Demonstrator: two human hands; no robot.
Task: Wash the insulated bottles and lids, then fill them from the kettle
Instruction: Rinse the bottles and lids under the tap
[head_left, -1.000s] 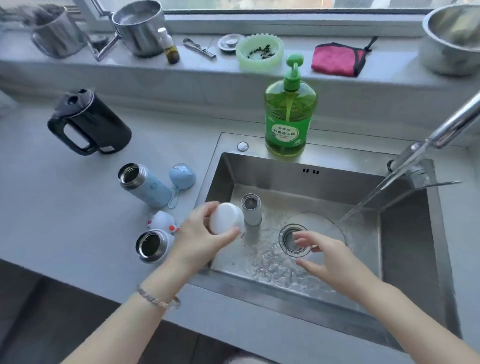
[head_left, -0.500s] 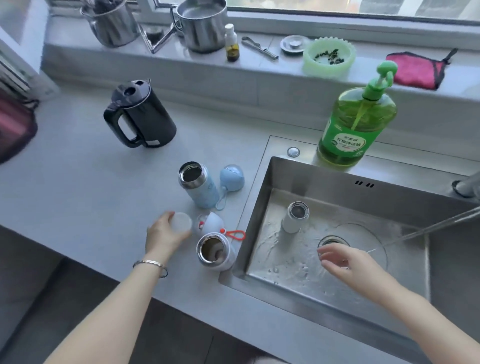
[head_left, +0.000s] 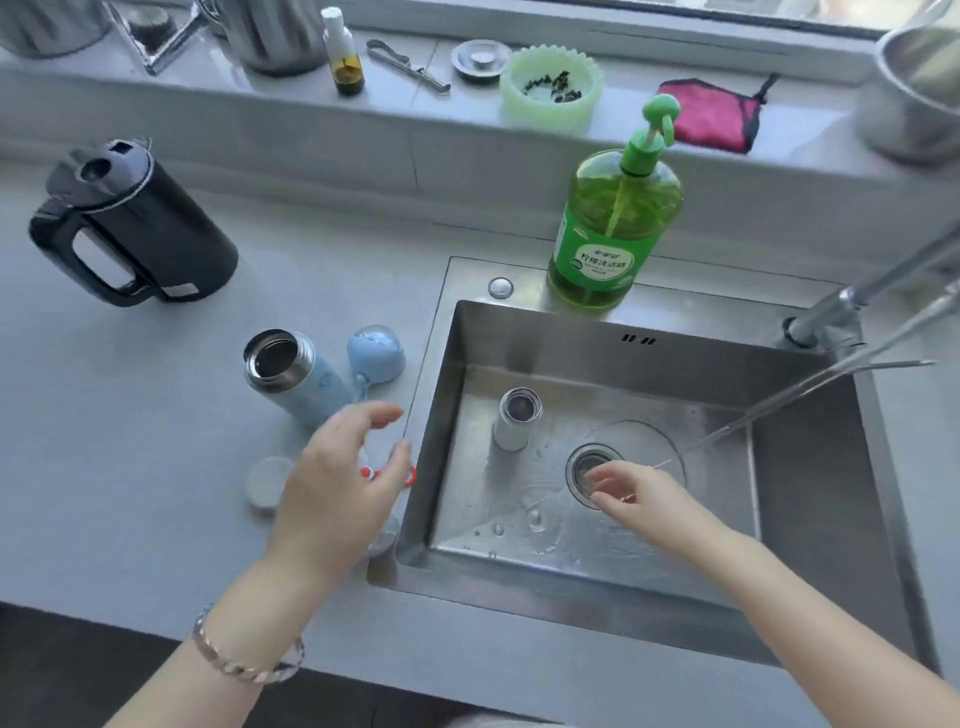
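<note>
A white bottle (head_left: 515, 419) stands uncapped in the steel sink (head_left: 810, 499). On the counter to the left stands an open light-blue bottle (head_left: 296, 375) with its blue lid (head_left: 375, 354) beside it. A white lid (head_left: 268, 484) lies on the counter. My left hand (head_left: 343, 480) hovers empty, fingers loose, over a second white bottle (head_left: 383, 535) that it mostly hides; a red strap (head_left: 405, 475) peeks out. My right hand (head_left: 636, 493) reaches open over the drain (head_left: 584, 465), under a thin stream of water. The black kettle (head_left: 130, 223) sits far left.
A green dish-soap pump bottle (head_left: 613, 223) stands on the sink's back rim. The faucet (head_left: 872, 291) reaches in from the right. The windowsill holds metal pots (head_left: 270, 31), a small bottle (head_left: 343, 52), a green bowl (head_left: 550, 91) and a pink cloth (head_left: 711, 114).
My left hand carried the white lid from the sink to the counter, set it down and let go; it now hovers to the lid's right. My right hand stayed over the drain.
</note>
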